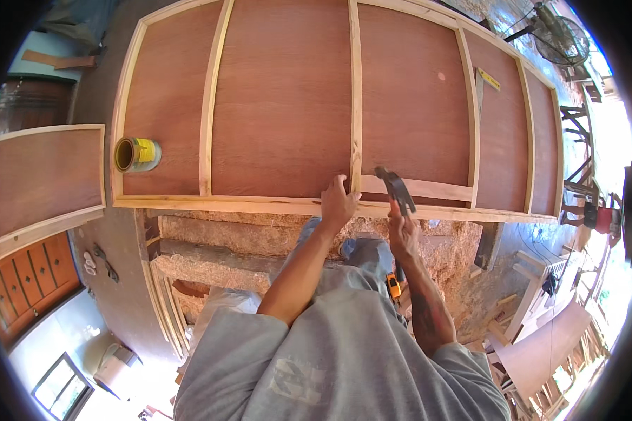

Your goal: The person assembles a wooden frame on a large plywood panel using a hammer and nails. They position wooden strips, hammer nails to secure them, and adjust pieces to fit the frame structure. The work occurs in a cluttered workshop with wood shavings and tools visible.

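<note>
A large reddish-brown plywood panel (281,98) framed with pale wooden strips lies in front of me. My right hand (403,235) grips a claw hammer (396,189) by its orange-red handle, with the dark head raised over the panel's near edge. My left hand (339,203) rests on the near frame rail (260,205), fingers bent in at the foot of a wooden crosspiece (355,105). Whatever its fingertips pinch is too small to make out. Just right of that crosspiece, a short wooden strip (421,189) lies along the near rail.
An open tin (139,154) with a yellow label stands at the panel's left end. A try square (486,81) leans by a right-hand crosspiece. A smaller framed panel (42,172) is at left, a fan (558,38) at far right. An orange-yellow tool (393,285) hangs by my waist.
</note>
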### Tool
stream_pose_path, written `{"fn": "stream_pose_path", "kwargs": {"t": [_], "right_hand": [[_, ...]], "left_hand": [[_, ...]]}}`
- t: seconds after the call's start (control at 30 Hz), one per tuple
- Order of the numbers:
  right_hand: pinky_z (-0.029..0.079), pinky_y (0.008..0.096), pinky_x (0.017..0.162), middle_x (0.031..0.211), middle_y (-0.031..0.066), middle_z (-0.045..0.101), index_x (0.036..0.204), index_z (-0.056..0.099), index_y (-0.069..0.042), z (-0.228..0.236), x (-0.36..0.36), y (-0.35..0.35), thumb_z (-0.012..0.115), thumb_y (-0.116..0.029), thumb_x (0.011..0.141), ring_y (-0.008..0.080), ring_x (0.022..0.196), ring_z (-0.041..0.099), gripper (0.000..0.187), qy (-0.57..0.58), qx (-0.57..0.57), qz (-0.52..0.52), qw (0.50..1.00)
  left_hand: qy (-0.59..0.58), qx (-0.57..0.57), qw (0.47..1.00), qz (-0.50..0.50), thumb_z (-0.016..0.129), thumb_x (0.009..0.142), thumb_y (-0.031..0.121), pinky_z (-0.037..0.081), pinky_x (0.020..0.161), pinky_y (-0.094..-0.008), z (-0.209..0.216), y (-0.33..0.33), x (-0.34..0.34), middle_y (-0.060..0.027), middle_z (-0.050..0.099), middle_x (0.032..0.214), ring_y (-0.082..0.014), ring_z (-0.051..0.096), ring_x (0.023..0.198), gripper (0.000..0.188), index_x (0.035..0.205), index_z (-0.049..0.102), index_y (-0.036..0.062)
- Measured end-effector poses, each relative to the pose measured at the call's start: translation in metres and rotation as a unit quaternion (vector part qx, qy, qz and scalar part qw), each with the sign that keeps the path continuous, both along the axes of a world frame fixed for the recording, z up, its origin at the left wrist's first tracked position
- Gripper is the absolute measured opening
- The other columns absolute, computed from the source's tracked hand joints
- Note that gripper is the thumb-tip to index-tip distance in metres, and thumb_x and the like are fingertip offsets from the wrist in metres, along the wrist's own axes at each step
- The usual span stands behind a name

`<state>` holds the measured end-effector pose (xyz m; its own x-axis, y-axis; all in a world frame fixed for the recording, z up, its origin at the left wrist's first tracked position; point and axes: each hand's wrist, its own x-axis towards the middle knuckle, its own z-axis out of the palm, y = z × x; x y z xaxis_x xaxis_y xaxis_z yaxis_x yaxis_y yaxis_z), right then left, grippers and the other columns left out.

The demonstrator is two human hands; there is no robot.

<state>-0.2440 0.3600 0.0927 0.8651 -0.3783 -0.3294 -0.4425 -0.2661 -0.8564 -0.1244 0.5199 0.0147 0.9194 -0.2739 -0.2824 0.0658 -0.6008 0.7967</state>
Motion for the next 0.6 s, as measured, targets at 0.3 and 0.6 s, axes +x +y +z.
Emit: {"fn": "stream_pose_path", "kwargs": {"t": [0.3,0.6], "right_hand": [[0.040,0.0271,0.050,0.071,-0.0014,0.050,0.104,0.058,-0.004,0.054,-0.097,-0.028,0.053,-0.032,0.105,0.0078,0.058,0.048,0.028,0.192,0.053,-0.022,0.980],[0.043,0.0278,0.044,0.067,-0.0004,0.053,0.094,0.059,-0.003,-0.003,-0.138,-0.064,0.069,-0.022,0.094,0.0111,0.051,0.053,0.021,0.331,0.271,-0.123,0.896]], "left_hand": [[0.085,-0.102,0.986,0.103,0.065,0.094,0.014,0.055,0.090,-0.0410,0.017,0.051,0.026,-0.0237,0.067,0.117,-0.0298,0.069,0.103,0.039,0.129,0.058,-0.0018],[0.045,-0.024,0.999,-0.018,0.077,0.088,0.019,0.056,0.075,-0.0328,0.026,0.008,0.005,-0.0156,0.067,0.105,-0.0215,0.066,0.090,0.048,0.124,0.058,-0.0047]]}}
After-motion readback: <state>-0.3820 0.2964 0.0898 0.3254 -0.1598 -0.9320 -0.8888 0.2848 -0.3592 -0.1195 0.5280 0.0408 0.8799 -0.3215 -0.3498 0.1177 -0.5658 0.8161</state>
